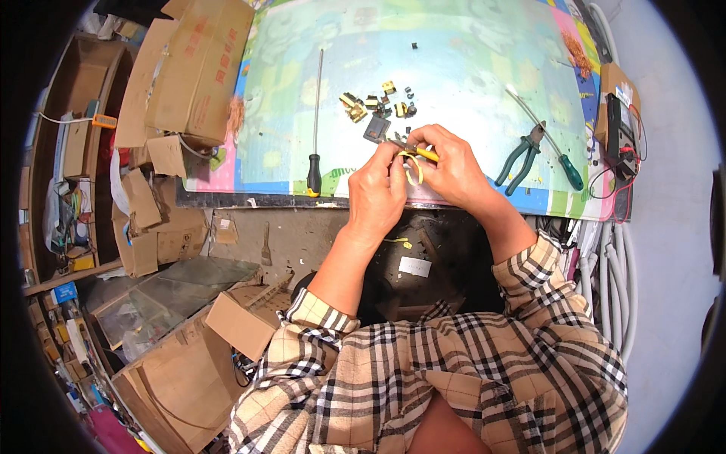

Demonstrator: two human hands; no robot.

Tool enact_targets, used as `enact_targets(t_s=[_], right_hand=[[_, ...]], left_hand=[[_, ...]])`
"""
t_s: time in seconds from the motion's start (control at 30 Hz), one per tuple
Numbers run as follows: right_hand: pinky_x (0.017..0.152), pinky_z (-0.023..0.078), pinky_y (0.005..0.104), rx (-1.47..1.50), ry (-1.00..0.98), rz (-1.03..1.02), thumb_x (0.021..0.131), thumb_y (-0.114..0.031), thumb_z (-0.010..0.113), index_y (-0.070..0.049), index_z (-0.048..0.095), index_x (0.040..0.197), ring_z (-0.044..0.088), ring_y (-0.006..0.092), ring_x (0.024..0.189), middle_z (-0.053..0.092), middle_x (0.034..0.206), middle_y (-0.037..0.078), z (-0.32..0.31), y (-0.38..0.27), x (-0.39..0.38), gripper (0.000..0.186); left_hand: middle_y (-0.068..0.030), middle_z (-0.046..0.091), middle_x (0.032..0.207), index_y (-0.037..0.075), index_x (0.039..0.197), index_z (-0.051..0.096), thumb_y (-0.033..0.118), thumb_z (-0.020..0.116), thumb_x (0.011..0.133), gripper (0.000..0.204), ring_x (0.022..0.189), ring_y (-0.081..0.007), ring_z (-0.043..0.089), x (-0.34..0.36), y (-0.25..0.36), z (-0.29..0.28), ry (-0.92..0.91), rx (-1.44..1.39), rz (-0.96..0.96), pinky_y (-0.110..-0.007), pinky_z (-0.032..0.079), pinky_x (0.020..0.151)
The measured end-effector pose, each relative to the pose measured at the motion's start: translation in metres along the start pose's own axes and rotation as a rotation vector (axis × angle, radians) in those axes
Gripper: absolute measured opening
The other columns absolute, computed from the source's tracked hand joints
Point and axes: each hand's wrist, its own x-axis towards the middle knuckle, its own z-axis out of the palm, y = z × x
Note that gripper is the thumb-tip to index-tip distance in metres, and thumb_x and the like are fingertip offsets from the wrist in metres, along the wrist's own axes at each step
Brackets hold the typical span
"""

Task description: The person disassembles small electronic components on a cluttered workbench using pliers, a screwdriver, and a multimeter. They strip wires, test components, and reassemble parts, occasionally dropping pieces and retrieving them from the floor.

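My left hand (pixel 376 189) is closed in a pinch at the table's near edge, around a small part mostly hidden by its fingers. Close beside it, my right hand (pixel 452 170) is closed on a slim yellow-handled tool (pixel 427 153), whose working end points toward the left fingertips. A curled yellow strip (pixel 415 172) dangles between both hands. Just beyond them lie a dark square block (pixel 376 129) and several small yellow-and-black parts (pixel 357 112) that look like little transformers. Small black pieces (pixel 410 94) are scattered next to these.
Left on the table lies a long screwdriver (pixel 314 170). At right are green-handled pliers (pixel 522 157) and a green-handled screwdriver (pixel 569 170), with a multimeter (pixel 622 136) beyond. Copper wire (pixel 577 54) sits far right. A cardboard box (pixel 200 72) borders the left side; white pipes (pixel 616 280) stand at right.
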Motion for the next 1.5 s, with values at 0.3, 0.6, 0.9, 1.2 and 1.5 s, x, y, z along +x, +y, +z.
enact_targets(t_s=[0.3, 0.6, 0.9, 1.2, 1.5], right_hand=[[0.069, 0.048, 0.0345, -0.050, -0.079, 0.029, 0.077, -0.006, 0.068, -0.004, 0.063, 0.094, 0.060, 0.0281, 0.079, 0.058, 0.085, 0.012, 0.002, -0.002, -0.002, 0.018], [0.058, 0.042, 0.0205, 0.569, -0.131, 0.522, 0.083, -0.010, 0.072, -0.002, 0.064, 0.098, 0.053, 0.0076, 0.067, 0.057, 0.077, -0.002, -0.009, 0.001, 0.005, 0.019], [0.046, 0.034, 0.0164, 1.303, -0.094, 0.806, 0.088, -0.006, 0.066, -0.004, 0.056, 0.097, 0.050, 0.0070, 0.065, 0.056, 0.084, 0.003, -0.015, 0.041, 0.009, 0.014], [0.045, 0.034, 0.0176, 1.390, -0.061, 0.906, 0.086, -0.005, 0.067, -0.004, 0.057, 0.098, 0.051, 0.0078, 0.065, 0.056, 0.078, 0.002, -0.009, 0.045, 0.007, 0.016], [0.043, 0.032, 0.0177, 1.107, -0.190, 0.799, 0.081, -0.005, 0.068, -0.002, 0.058, 0.099, 0.047, 0.0065, 0.060, 0.055, 0.078, 0.001, -0.004, 0.037, 0.006, 0.021]], left_hand=[[-0.0068, 0.070, 0.077, -0.002, 0.100, 0.066, 0.004, 0.062, 0.089, 0.013, 0.070, -0.0103, 0.065, -0.004, -0.011, -0.005, 0.028, -0.137, -0.087, -0.025, 0.052, 0.065], [-0.0080, 0.068, 0.092, -0.003, 0.098, 0.064, 0.007, 0.056, 0.096, 0.014, 0.076, -0.0122, 0.065, 0.000, -0.008, -0.021, 0.041, -0.705, -0.296, -0.026, 0.053, 0.072], [-0.0099, 0.069, 0.101, -0.002, 0.099, 0.065, 0.001, 0.053, 0.094, 0.013, 0.086, -0.0134, 0.065, -0.004, -0.008, -0.017, -0.258, -0.523, -0.164, -0.027, 0.052, 0.078], [-0.0138, 0.065, 0.109, -0.001, 0.094, 0.063, 0.006, 0.053, 0.096, 0.011, 0.089, -0.0189, 0.067, 0.003, -0.010, -0.024, -0.246, -0.777, -0.213, -0.030, 0.054, 0.080], [-0.0104, 0.066, 0.086, 0.001, 0.097, 0.061, 0.017, 0.058, 0.096, 0.016, 0.074, -0.0154, 0.064, 0.011, -0.012, -0.031, -0.070, -0.875, -0.279, -0.027, 0.052, 0.068]])
